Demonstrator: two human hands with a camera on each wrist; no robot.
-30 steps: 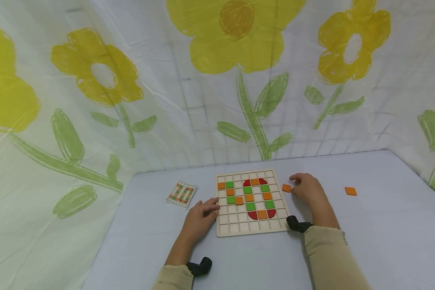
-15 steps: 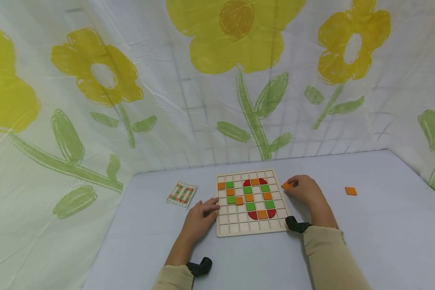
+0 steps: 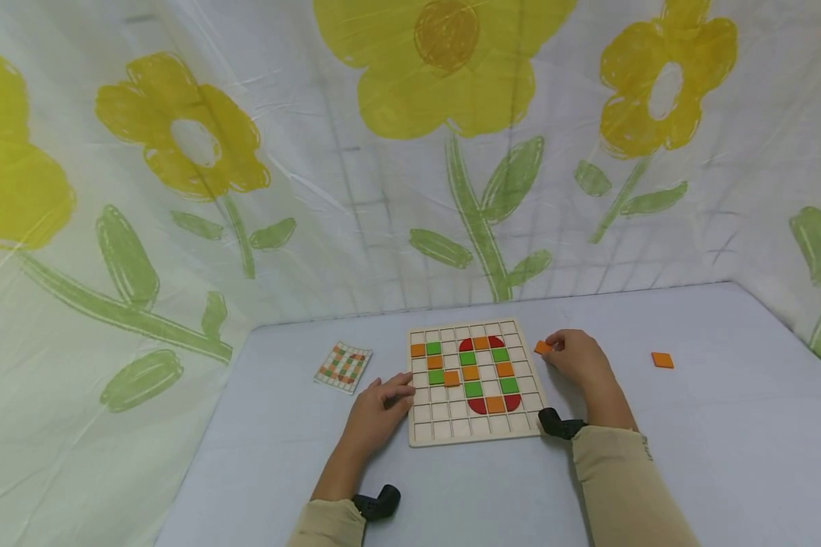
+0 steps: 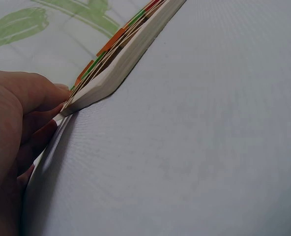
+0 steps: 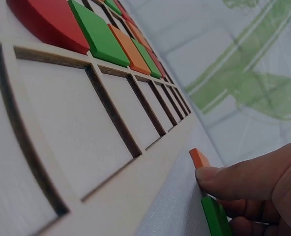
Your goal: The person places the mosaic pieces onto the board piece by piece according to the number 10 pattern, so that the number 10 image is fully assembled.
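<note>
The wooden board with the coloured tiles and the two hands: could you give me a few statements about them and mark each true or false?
1. The right hand pinches an orange tile beside the board. True.
2. The left hand lifts the board off the table. False: the board lies flat and the hand rests at its left edge.
3. Another orange tile lies alone on the table, right of the board. True.
4. Every square of the board is filled. False: many are bare.

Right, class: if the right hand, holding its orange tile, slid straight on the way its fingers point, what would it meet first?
Probably the wooden grid board: the right hand points left, its orange tile just off the board's right edge. The gap looks small, though depth is uncertain.
</note>
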